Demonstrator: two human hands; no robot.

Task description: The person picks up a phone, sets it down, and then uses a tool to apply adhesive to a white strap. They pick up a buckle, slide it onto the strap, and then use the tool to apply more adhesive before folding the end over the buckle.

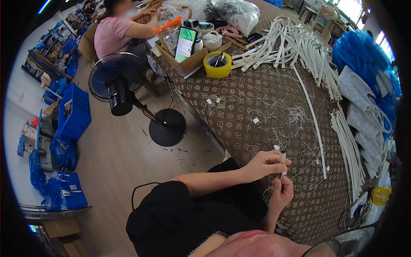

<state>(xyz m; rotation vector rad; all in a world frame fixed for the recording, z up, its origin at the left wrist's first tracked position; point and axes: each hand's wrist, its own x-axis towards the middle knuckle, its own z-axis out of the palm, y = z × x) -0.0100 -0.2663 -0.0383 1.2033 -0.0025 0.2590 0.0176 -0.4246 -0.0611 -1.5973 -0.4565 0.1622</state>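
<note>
Hands: close together over the patterned table point(239, 100) | Left hand point(262, 166): clamped on a pale, dark-tipped stick-like tool point(283, 157) | Right hand point(281, 195): just below, fingers bent, grip unclear | Nearby: loose threads point(295, 115), white straps point(310, 124)

A black pedestal fan point(120, 96) stands on the floor point(115, 171) between the desk's point(205, 92) edge and a blue plastic bin point(78, 113).
</note>
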